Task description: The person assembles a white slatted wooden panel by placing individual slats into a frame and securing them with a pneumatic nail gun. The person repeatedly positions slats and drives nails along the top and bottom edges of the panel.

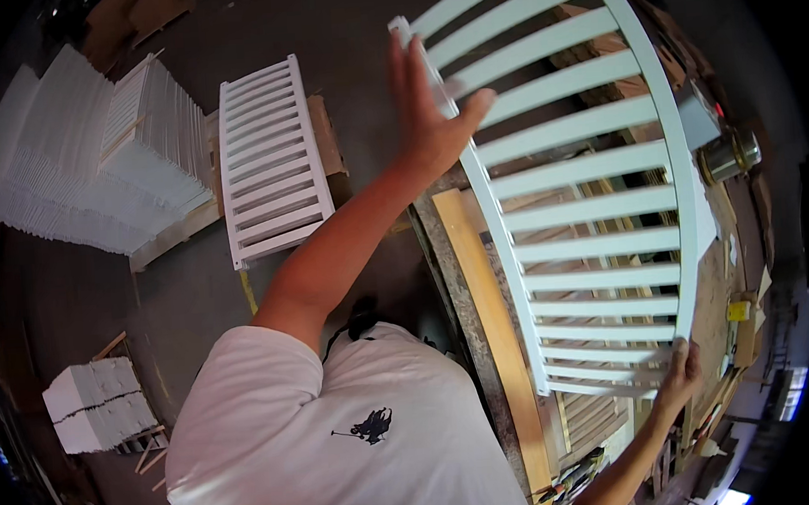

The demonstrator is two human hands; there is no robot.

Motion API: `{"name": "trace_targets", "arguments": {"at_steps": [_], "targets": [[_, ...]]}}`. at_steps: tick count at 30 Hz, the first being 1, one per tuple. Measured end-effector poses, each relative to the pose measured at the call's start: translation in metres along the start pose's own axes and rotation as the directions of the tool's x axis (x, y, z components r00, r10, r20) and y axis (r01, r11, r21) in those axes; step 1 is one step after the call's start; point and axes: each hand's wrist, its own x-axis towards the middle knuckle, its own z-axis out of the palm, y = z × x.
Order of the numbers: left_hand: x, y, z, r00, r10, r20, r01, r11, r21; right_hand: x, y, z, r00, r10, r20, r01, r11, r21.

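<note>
A large white slatted panel, with long side rails and many crosswise slats, is tilted above the workbench on my right. My left hand is spread at its left rail near the far end, fingers stretched along the rail and thumb apart over a slat; firm contact there is hard to tell. At the panel's near right corner, my right hand is closed round the rail, its fingers partly hidden.
Another white slatted panel lies to the left, beside tall stacks of white panels. A smaller white stack stands lower left. The workbench holds a wooden board, a metal cylinder, a yellow item and hand tools.
</note>
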Motion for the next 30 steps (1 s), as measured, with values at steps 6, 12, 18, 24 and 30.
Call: {"name": "trace_targets", "arguments": {"at_steps": [6, 12, 18, 24, 30], "targets": [[-0.137, -0.103, -0.103, 0.353, -0.718, 0.600, 0.914, 0.127, -0.385, 0.029, -0.117, 0.261, 0.927, 0.190, 0.325, -0.298, 0.897, 0.326], [-0.152, -0.205, -0.214, 0.469, -0.873, -0.137, 0.877, 0.478, -0.043, -0.042, -0.127, 0.474, 0.741, -0.111, 0.662, -0.213, 0.897, 0.388], [-0.173, -0.281, -0.292, 0.351, -0.892, -0.285, 0.925, 0.378, -0.045, -0.117, -0.124, 0.591, 0.572, -0.005, 0.820, -0.253, 0.950, 0.182], [-0.192, -0.332, -0.316, 0.383, -0.857, -0.344, 0.915, 0.403, 0.015, -0.134, -0.150, 0.621, 0.523, 0.079, 0.849, -0.331, 0.936, 0.117], [-0.177, -0.357, -0.334, 0.512, -0.736, -0.443, 0.859, 0.430, 0.279, -0.139, -0.147, 0.644, 0.473, 0.010, 0.881, -0.103, 0.994, 0.044]]}}
